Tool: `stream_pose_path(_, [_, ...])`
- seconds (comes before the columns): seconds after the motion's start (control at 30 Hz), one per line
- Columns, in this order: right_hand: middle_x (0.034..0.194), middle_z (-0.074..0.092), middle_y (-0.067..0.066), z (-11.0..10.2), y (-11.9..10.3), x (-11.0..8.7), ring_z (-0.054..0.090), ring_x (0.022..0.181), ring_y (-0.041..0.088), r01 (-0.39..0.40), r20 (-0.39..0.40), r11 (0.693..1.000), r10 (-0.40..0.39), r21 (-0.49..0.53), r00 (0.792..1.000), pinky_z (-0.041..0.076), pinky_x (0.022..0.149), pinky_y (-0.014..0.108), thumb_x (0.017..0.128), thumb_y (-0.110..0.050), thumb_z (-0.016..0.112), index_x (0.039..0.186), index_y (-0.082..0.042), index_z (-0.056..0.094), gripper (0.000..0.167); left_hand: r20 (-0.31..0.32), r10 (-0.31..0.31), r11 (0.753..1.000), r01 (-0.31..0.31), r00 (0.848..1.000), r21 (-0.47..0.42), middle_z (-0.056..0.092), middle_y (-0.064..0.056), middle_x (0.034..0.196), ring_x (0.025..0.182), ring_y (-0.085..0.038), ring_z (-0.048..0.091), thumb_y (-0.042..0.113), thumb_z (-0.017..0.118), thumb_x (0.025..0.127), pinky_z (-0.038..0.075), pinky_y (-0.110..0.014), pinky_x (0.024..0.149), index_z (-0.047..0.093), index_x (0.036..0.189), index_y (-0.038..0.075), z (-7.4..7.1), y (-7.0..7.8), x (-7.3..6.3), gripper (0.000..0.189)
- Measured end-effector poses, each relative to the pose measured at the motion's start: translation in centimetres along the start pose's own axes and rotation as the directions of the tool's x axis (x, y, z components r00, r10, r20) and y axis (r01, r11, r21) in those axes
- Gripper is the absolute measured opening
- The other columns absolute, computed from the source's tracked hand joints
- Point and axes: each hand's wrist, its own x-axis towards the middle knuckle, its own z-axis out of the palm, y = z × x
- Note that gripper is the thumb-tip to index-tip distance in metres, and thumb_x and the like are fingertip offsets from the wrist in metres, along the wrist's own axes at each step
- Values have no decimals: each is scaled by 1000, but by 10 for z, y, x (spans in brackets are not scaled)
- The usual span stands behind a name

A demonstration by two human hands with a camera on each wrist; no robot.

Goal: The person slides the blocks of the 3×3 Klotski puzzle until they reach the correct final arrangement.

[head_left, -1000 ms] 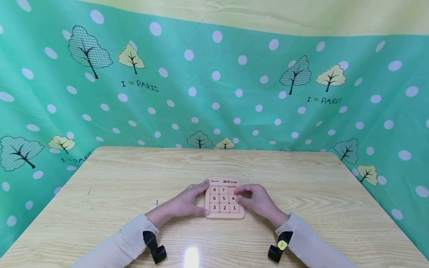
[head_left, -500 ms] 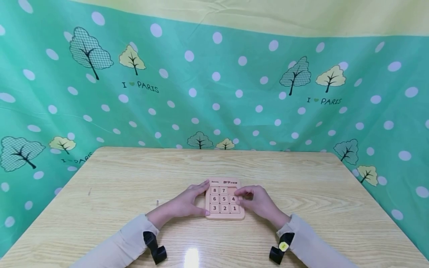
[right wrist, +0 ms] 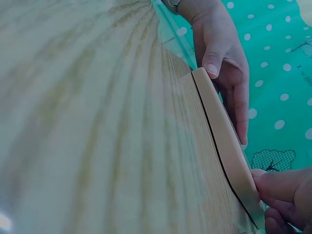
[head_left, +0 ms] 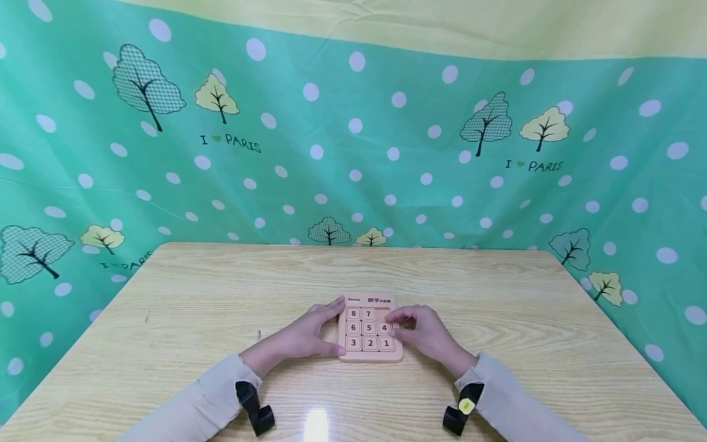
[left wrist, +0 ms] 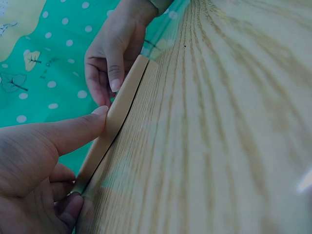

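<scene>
A pale wooden number sliding puzzle (head_left: pixel 369 352) lies on the table. Its tiles read 8, 7, then a gap at top right, with 6, 5, 4 and 3, 2, 1 below. My left hand (head_left: pixel 305 331) grips its left side, thumb at the near corner and fingertips at the far one. At the right side is my right hand (head_left: pixel 426 332), with curled index finger by the gap and thumb at the edge of the 4 tile (head_left: pixel 383 328). Both wrist views show the puzzle's side edge (left wrist: pixel 113 114) low over the wood, its numbered face hidden.
The wood-grain table (head_left: pixel 221 276) extends around the puzzle. Behind it hangs a green dotted cloth (head_left: pixel 353 153) with printed trees. Black wrist cameras (head_left: pixel 255 408) sit on both wrists, and a small dark mark (head_left: pixel 259 334) shows left of the puzzle.
</scene>
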Motion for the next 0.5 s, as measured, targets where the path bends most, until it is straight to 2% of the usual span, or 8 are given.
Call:
stream_pose_path(0.23, [91, 67, -2, 0, -1, -1, 55, 83, 13, 1, -26, 999, -2, -40, 1000, 46, 74, 25, 78, -8, 74, 96, -11, 72, 18, -1, -1, 1000, 1, 1000, 0, 18, -2, 157, 139, -28, 22, 32, 79, 73, 20, -49, 113, 28, 147, 4, 0, 0, -1, 94])
stream_pose_path(0.5, [92, 67, -2, 2, -1, -1, 55, 84, 13, 13, -33, 998, -15, -57, 999, 46, 75, 26, 79, -5, 72, 96, -12, 72, 18, 4, 2, 1000, -2, 1000, 2, 17, -2, 157, 139, -28, 23, 32, 80, 73, 20, -49, 113, 28, 147, 3, -1, 1, -1, 94])
